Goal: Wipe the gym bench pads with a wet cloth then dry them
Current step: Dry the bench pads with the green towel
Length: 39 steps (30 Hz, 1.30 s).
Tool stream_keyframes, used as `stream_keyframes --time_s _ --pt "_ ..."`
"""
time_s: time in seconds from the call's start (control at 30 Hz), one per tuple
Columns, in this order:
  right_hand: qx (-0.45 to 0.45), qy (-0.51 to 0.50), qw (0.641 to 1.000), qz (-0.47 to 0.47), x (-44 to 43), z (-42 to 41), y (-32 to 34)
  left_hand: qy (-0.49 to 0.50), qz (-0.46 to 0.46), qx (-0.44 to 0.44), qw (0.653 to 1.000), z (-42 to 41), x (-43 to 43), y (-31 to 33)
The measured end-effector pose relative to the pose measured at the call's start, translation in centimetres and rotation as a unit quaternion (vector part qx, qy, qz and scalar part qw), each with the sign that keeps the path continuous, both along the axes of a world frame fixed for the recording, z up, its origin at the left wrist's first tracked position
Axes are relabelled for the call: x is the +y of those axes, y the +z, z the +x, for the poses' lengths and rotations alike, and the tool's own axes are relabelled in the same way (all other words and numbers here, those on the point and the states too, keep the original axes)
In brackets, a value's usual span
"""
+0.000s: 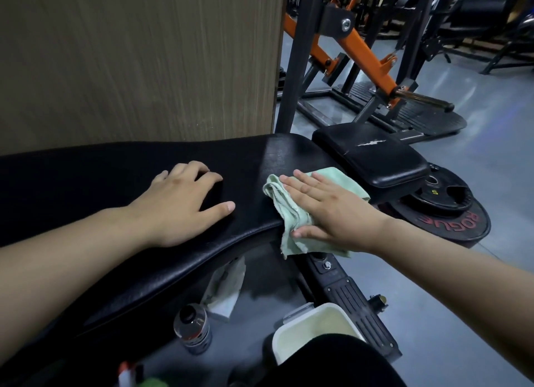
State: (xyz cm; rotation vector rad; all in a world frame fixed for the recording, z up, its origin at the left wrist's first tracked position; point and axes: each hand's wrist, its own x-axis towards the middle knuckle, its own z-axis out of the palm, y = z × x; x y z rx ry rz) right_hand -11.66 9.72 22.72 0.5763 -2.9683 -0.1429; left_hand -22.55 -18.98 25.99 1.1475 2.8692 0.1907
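A long black bench pad (115,170) stretches across the view from left to centre. A smaller black seat pad (375,158) with a torn white patch lies beyond its right end. My left hand (179,201) rests on the long pad, fingers spread, holding nothing. My right hand (329,210) lies flat on a crumpled pale green cloth (289,210), pressing it onto the right end of the long pad. Part of the cloth hangs over the pad's near edge.
On the floor under the bench stand a white tub (315,329) of liquid, a clear bottle (193,329) with a black cap and a second rag (225,288). Black weight plates (450,210) lie to the right. A wooden panel (138,60) rises behind; orange and black machines (361,54) stand further back.
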Motion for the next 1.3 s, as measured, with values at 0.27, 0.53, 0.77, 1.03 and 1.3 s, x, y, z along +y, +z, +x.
stream_keyframes --time_s 0.27,0.53,0.77,1.03,1.3 --pt "0.003 0.047 0.999 0.018 -4.9 -1.4 0.0 0.035 0.017 -0.009 0.999 1.8 -5.2 0.4" --pt "-0.016 0.096 0.995 0.023 -9.1 -2.2 0.5 0.064 0.005 -0.001 0.998 1.8 -10.7 0.3" --pt "-0.039 0.138 0.989 0.033 -12.8 -2.4 0.8 0.074 0.001 -0.01 0.997 2.3 -14.4 0.4" --pt "-0.047 0.164 0.985 0.029 -16.2 -2.0 1.2 0.082 -0.014 0.002 0.997 3.1 -18.9 0.7" --pt "-0.037 0.167 0.985 0.036 -21.1 -1.4 0.9 0.087 -0.037 0.002 0.995 3.4 -23.3 1.2"
